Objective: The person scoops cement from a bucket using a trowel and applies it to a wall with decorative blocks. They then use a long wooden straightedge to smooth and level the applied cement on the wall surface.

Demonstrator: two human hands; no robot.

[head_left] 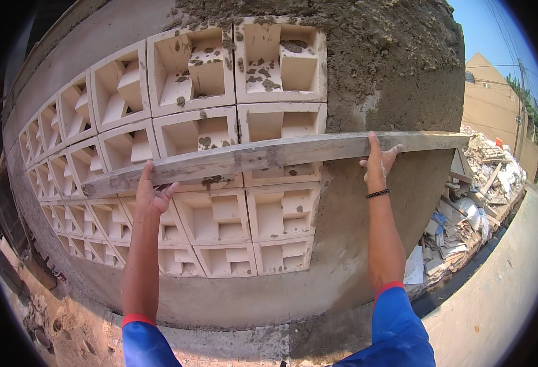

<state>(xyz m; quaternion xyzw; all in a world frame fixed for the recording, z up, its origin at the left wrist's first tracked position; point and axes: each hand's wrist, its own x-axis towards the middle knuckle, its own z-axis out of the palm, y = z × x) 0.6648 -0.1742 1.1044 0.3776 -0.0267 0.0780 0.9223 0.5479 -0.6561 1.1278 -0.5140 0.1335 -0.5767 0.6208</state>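
A long grey wooden board (269, 153) lies nearly level across the wall, its right end slightly higher. Near its left end my left hand (153, 194) grips it from below, a finger up over its face and the thumb spread. Toward the right end my right hand (379, 162), with a dark beaded bracelet at the wrist, holds it the same way. Behind the board are rows of cream ventilation blocks (211, 217), several spotted with wet mortar. The board's right part crosses the wet grey plaster (367, 202) and reaches past the wall's corner.
Rough fresh mortar (391, 49) covers the wall's upper right. Rubble and broken boards (477, 202) are heaped beyond the corner, beside a dark gutter (464, 278) and a pale paved lane (495, 300). Sandy ground (67, 324) and a ledge (238, 342) lie below.
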